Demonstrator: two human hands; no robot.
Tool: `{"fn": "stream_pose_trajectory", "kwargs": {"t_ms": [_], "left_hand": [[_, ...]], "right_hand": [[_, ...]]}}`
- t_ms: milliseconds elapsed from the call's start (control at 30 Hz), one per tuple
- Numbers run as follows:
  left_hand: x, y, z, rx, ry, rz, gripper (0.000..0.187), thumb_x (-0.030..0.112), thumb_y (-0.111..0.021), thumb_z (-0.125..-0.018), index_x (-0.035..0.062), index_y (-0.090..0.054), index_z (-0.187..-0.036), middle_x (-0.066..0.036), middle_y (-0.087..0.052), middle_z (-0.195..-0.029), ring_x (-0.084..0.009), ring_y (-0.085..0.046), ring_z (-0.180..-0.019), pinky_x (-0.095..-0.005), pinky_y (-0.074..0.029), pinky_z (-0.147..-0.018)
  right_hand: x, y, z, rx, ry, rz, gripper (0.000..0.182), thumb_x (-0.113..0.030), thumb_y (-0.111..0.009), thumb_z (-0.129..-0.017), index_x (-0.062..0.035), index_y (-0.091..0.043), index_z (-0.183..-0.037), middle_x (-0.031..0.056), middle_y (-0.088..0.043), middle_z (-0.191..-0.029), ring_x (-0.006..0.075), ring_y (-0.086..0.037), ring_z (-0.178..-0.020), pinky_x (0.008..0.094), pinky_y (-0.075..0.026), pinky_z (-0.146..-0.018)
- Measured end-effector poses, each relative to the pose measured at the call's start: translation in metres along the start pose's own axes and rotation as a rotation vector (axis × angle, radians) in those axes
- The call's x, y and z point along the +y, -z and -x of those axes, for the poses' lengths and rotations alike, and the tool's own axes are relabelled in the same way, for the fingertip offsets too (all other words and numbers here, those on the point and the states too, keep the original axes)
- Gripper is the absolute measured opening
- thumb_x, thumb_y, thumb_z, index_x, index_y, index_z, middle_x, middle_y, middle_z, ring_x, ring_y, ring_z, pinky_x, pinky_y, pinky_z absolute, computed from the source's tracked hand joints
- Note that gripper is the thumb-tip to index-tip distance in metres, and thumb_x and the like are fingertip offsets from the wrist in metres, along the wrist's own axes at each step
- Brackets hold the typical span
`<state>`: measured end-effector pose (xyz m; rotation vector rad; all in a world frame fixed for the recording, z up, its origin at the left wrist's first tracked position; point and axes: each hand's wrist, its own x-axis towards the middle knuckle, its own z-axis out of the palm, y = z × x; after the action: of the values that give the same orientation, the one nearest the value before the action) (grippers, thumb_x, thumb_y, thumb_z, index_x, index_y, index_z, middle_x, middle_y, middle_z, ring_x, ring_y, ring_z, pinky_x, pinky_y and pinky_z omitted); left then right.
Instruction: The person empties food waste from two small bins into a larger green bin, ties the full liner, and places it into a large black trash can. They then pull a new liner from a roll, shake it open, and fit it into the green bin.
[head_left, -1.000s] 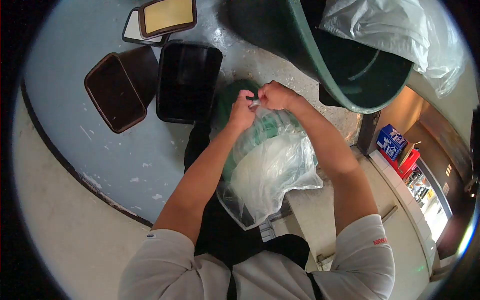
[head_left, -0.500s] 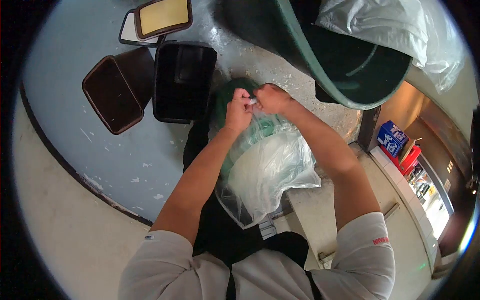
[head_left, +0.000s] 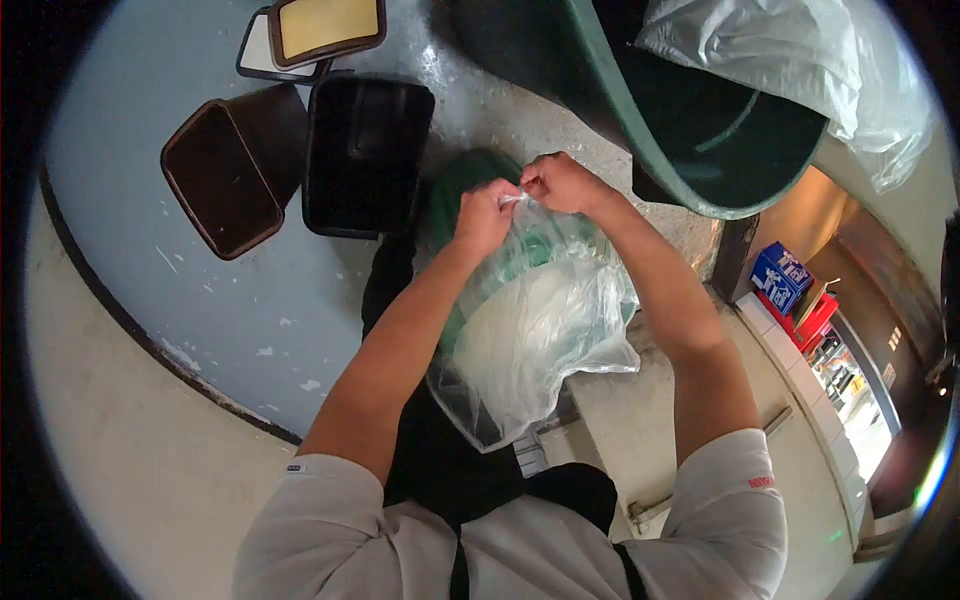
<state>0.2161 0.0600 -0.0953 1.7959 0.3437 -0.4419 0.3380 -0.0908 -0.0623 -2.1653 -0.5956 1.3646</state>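
A clear plastic bag [head_left: 530, 330] hangs over a green bin [head_left: 470, 175] in front of my body, its lower end loose and crumpled. My left hand [head_left: 487, 213] pinches the gathered plastic at the bag's top edge. Right beside it, my right hand [head_left: 562, 184] grips the same edge with curled fingers. Both hands are close together above the bin, with a short twist of plastic between them. Much of the bin is hidden behind the bag and my arms.
A large green bin [head_left: 640, 120] lies tilted at upper right, with a whitish plastic bag [head_left: 760, 50] over it. To the left are a brown bin [head_left: 222, 180] and a black bin [head_left: 365, 160]. A blue box [head_left: 780, 275] sits on the ledge at right.
My hands have shifted slightly apart, the right one up and to the right, drawing the bag's edge between them. The view has moved a little.
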Motion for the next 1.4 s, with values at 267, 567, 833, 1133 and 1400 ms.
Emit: {"fn": "stream_pose_trajectory", "kwargs": {"t_ms": [267, 567, 833, 1133, 1400], "left_hand": [[-0.003, -0.002, 0.0, 0.079, -0.078, -0.077, 0.017, 0.003, -0.069, -0.075, 0.0065, -0.067, -0.092, -0.014, -0.068, -0.085, -0.0304, -0.067, -0.076, -0.0382, -0.053, -0.069], [-0.005, -0.004, 0.002, 0.046, -0.028, -0.034, 0.02, 0.008, -0.069, -0.078, 0.0068, -0.066, -0.098, -0.016, -0.068, -0.089, -0.0279, -0.067, -0.074, -0.0366, -0.053, -0.071], [-0.002, -0.003, -0.002, 0.032, -0.011, -0.004, 0.021, 0.005, -0.07, -0.078, 0.0065, -0.065, -0.098, -0.015, -0.069, -0.089, -0.0273, -0.068, -0.075, -0.0357, -0.053, -0.069], [0.008, -0.002, 0.0, -0.067, 0.221, -0.242, 0.024, 0.021, -0.065, -0.086, 0.0037, -0.062, -0.103, -0.016, -0.069, -0.093, -0.0347, -0.066, -0.086, -0.0422, -0.052, -0.077], [0.019, 0.012, 0.041, 0.011, 0.016, -0.102, 0.024, 0.029, -0.056, -0.093, 0.0058, -0.061, -0.098, -0.02, -0.066, -0.094, -0.0395, -0.062, -0.09, -0.0445, -0.049, -0.077]], "right_hand": [[-0.045, 0.006, -0.007, -0.247, -0.034, 0.499, 0.02, -0.018, -0.062, -0.077, -0.0041, -0.07, -0.089, 0.0226, -0.067, -0.091, 0.039, -0.065, -0.088, 0.0447, -0.053, -0.082], [0.005, -0.034, -0.003, 0.255, -0.442, 0.096, 0.023, -0.023, -0.06, -0.077, -0.004, -0.07, -0.087, 0.0222, -0.067, -0.091, 0.0371, -0.064, -0.094, 0.0424, -0.051, -0.087], [0.016, -0.018, 0.006, 0.244, -0.1, 0.009, 0.018, -0.017, -0.057, -0.081, -0.0032, -0.069, -0.084, 0.0177, -0.068, -0.085, 0.0347, -0.066, -0.08, 0.0405, -0.052, -0.079], [0.041, -0.034, 0.019, 0.596, -0.481, -1.04, 0.02, -0.02, -0.061, -0.092, -0.0008, -0.063, -0.086, 0.0025, -0.062, -0.077, 0.0126, -0.054, -0.069, 0.0278, -0.046, -0.069], [0.042, -0.032, 0.051, 0.261, -0.328, -0.343, 0.026, -0.027, -0.064, -0.09, -0.0005, -0.063, -0.089, 0.0087, -0.065, -0.082, 0.0206, -0.06, -0.079, 0.0332, -0.047, -0.077]]}}
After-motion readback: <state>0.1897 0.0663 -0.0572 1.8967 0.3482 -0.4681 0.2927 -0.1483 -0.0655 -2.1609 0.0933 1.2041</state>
